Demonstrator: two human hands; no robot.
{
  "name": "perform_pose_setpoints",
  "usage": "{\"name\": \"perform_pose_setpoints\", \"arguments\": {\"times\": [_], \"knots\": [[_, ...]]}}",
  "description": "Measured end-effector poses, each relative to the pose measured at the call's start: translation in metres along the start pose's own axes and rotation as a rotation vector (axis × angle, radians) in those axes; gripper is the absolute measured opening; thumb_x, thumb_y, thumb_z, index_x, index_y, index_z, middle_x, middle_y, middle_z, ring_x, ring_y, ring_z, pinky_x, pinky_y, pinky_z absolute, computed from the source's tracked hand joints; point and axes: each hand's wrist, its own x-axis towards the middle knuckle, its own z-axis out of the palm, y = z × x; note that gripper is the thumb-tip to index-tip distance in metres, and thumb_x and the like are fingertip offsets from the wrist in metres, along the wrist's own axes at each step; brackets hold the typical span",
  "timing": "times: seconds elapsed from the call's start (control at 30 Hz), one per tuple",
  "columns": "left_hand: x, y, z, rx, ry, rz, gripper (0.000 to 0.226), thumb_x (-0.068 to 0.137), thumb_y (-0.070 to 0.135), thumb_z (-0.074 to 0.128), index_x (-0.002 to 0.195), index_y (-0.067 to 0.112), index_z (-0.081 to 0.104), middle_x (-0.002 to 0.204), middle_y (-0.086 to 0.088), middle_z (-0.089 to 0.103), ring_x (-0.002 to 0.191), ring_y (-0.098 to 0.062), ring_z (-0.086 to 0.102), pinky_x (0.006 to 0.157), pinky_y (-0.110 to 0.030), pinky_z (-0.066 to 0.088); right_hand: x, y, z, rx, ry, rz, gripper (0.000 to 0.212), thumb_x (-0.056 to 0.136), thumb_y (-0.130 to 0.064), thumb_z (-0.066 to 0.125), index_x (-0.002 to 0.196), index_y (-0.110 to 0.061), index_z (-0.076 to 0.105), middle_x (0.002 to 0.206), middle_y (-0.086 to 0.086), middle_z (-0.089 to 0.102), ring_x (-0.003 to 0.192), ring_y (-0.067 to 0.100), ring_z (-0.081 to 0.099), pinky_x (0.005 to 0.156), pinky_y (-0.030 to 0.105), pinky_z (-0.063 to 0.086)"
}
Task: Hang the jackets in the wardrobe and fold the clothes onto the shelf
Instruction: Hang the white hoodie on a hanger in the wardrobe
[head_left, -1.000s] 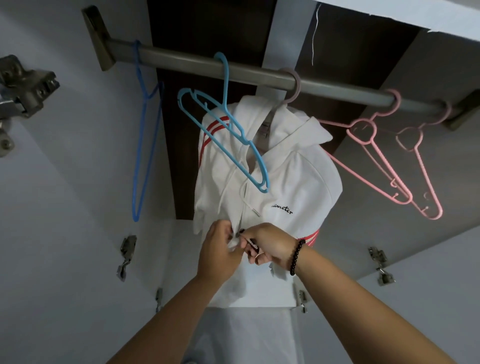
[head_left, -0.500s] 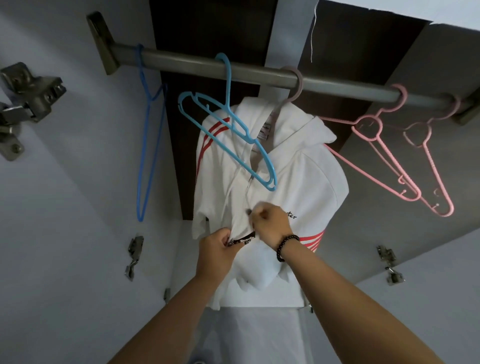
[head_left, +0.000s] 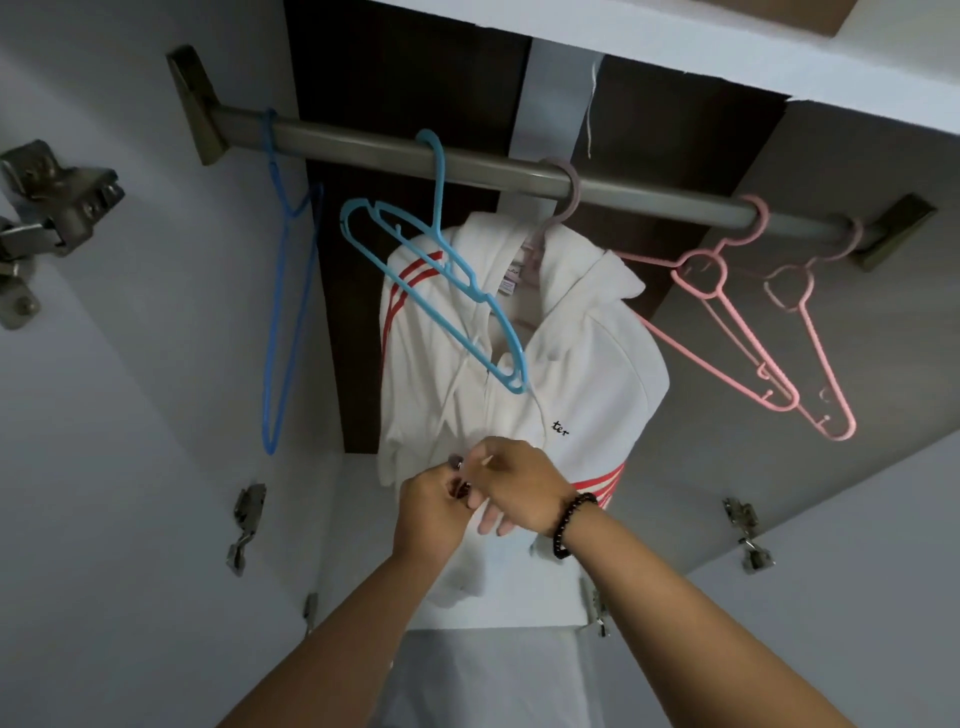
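Under the rail, mid-span, the white jacket hangs. Both grips pinch its zipper: left hand steadying, right hand apparently zipping it.

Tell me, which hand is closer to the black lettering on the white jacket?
The right hand, the one with the bead bracelet, sits just below the black lettering on the white jacket. The left hand is lower and further left.
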Motion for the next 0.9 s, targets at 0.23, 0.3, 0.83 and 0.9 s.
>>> {"name": "perform_pose_setpoints", "arguments": {"times": [0.23, 0.3, 0.83, 0.9], "knots": [[0.0, -0.007, 0.002, 0.112, 0.004, -0.019, 0.059, 0.071, 0.008, 0.076, 0.053, 0.022, 0.022, 0.048, 0.008, 0.021, 0.054, -0.01, 0.021, 0.051, -0.028, 0.021, 0.015, 0.02, 0.001, 0.366, 0.174, 0.089, 0.018, 0.09, 0.005, 0.046, 0.083, -0.004, 0.06, 0.07, 0.014, 0.069, 0.063, 0.024, 0.069, 0.058, 0.026, 0.056], [0.003, -0.006, 0.005, 0.119, 0.008, -0.026, 0.06, 0.071, 0.015, 0.079, 0.051, 0.022, 0.023, 0.044, 0.006, 0.025, 0.051, -0.009, 0.021, 0.05, -0.028, 0.022, 0.02, 0.019, 0.002, 0.381, 0.259, 0.058, 0.022, 0.09, 0.009, 0.043, 0.082, -0.003, 0.06, 0.072, 0.017, 0.069, 0.062, 0.025, 0.069, 0.06, 0.028, 0.058], [0.023, -0.024, -0.004, 0.38, 0.005, -0.166, 0.065, 0.069, 0.033, 0.084, 0.05, 0.018, 0.024, 0.045, 0.007, 0.023, 0.045, -0.012, 0.022, 0.048, -0.026, 0.021, 0.048, -0.028, -0.064, 0.189, 0.656, -0.223, 0.026, 0.089, -0.005, 0.058, 0.072, -0.021, 0.069, 0.078, 0.007, 0.073, 0.076, 0.024, 0.071, 0.074, 0.044, 0.059], [0.026, -0.025, -0.003, 0.433, -0.064, -0.233, 0.058, 0.073, 0.036, 0.08, 0.051, 0.017, 0.03, 0.047, 0.005, 0.031, 0.045, -0.01, 0.031, 0.047, -0.024, 0.024, 0.041, -0.03, -0.063, 0.167, 0.585, -0.231, 0.027, 0.088, -0.003, 0.057, 0.072, -0.02, 0.07, 0.075, 0.007, 0.073, 0.074, 0.023, 0.071, 0.073, 0.044, 0.059]]}}
